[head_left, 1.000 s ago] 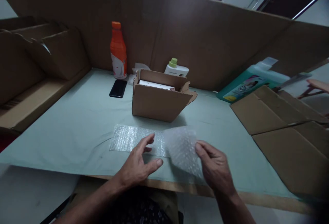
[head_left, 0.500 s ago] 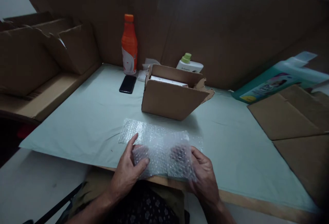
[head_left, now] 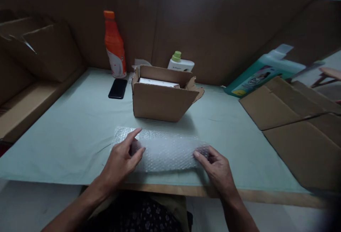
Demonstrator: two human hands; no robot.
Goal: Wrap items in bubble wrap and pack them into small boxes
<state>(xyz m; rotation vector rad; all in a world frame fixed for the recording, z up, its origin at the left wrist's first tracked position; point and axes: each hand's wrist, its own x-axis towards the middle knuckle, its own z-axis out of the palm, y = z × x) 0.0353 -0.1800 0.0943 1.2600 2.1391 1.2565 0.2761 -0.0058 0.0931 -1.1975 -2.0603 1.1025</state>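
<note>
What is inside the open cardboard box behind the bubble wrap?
The open cardboard box shows the flat top of a white item near its rim. The box walls hide the rest of it and anything beneath.
</note>
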